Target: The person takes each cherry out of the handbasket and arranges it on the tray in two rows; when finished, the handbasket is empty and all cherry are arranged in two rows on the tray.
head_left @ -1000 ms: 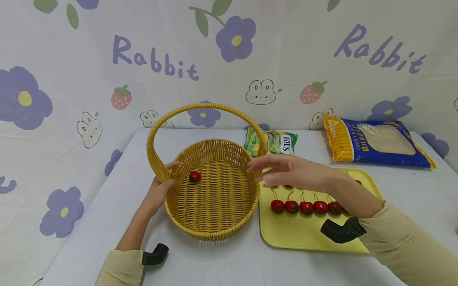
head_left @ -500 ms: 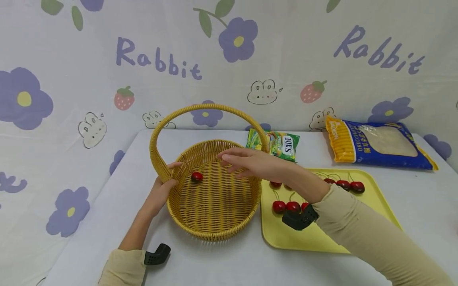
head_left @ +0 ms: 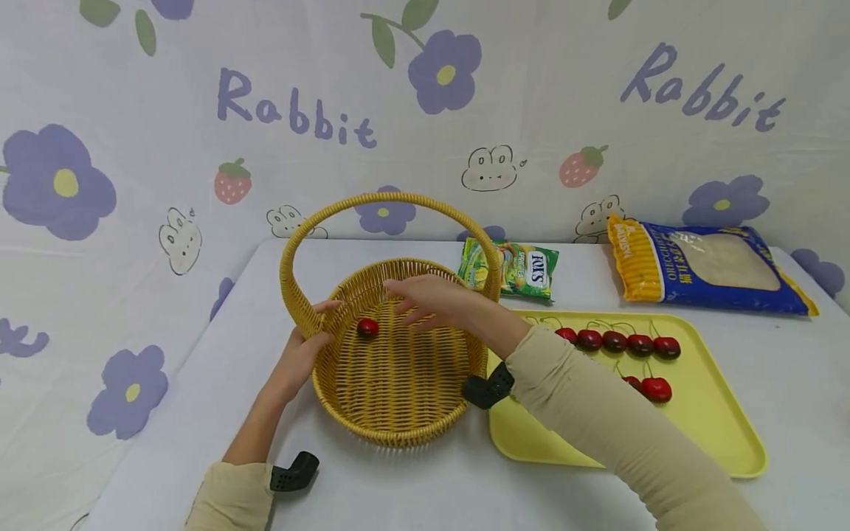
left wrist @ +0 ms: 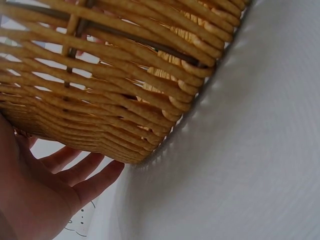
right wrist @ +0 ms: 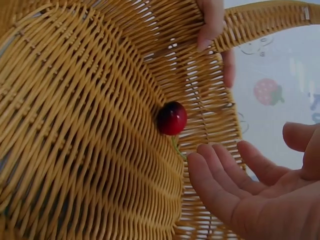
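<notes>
A round wicker basket (head_left: 400,436) with a tall arched handle stands upright on the table. My left hand (head_left: 295,363) grips its left rim at the foot of the handle, thumb inside; in the left wrist view the fingers (left wrist: 100,177) lie against the woven outer wall. One dark red cherry (head_left: 367,328) lies inside, near the left wall; its green stem shows in the right wrist view. Over the basket's far half hovers my right hand (head_left: 434,299), fingers relaxed and holding nothing. Its fingertips (right wrist: 196,165) appear close to the cherry's stem, though contact is unclear.
To the right, a yellow tray (head_left: 720,435) carries rows of cherries (head_left: 614,341), partly hidden by my right sleeve. Behind stand a green snack packet (head_left: 514,271) and a blue and yellow pasta bag (head_left: 713,264). A patterned cloth (head_left: 531,88) hangs at the back.
My right hand has moved left from the basket's right rim to above its inside. The left hand keeps its grip on the basket, and the cherry inside stays in place.
</notes>
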